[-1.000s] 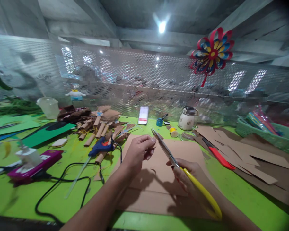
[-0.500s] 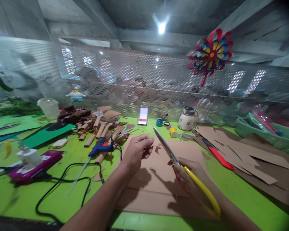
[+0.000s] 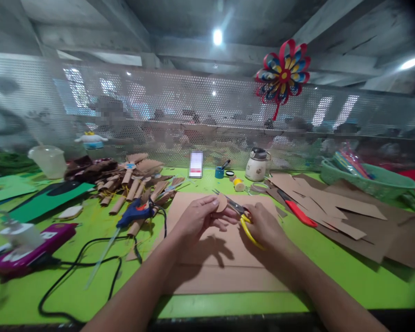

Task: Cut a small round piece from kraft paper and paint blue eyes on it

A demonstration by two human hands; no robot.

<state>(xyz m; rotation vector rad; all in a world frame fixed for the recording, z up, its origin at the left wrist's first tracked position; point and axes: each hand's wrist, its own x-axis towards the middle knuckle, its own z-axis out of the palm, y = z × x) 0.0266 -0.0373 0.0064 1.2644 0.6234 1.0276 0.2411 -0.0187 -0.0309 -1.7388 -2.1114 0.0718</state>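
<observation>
My left hand [image 3: 197, 217] pinches a small rounded piece of brown cardboard [image 3: 222, 202] between thumb and fingers. My right hand [image 3: 265, 225] is closed round the yellow handles of a pair of scissors [image 3: 238, 213], whose blades point left and meet the cardboard piece. Both hands hover over a large brown cardboard sheet [image 3: 224, 263] lying on the green table [image 3: 332, 272].
A blue glue gun [image 3: 134, 212] with a black cable [image 3: 90, 263] lies to the left, beside rolled cardboard tubes [image 3: 131, 184]. A red-handled cutter [image 3: 299, 213] and cardboard strips [image 3: 332, 207] lie to the right. A green basket [image 3: 370, 182], a phone [image 3: 195, 164] and a white jar [image 3: 257, 165] stand behind.
My right hand has swung the scissors down and leftwards, from pointing up and away to meeting the cardboard piece. Both hands have drawn together. The view shifted to the right.
</observation>
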